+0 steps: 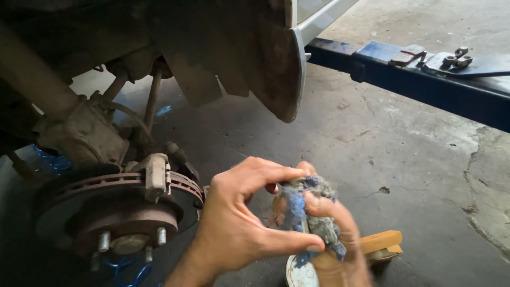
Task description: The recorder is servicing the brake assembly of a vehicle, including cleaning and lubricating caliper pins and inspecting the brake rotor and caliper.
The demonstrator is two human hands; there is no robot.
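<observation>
My left hand (pixel 239 218) and my right hand (pixel 334 239) meet in the lower middle of the view, both closed around a dirty blue-grey rag (pixel 308 212). The rag is bunched between the fingers, and something small may be wrapped inside it, but it is hidden. Just left of my hands is a rusty brake disc (pixel 106 207) with wheel studs and a caliper (pixel 156 172) on top, under a raised car.
A wheel-arch liner (pixel 276 69) hangs above. A blue lift arm (pixel 425 79) crosses the upper right, with brake pads (pixel 406 55) and small metal parts (pixel 457 57) lying on it. A round tin (pixel 300 271) and a yellow block (pixel 382 244) sit on the concrete floor.
</observation>
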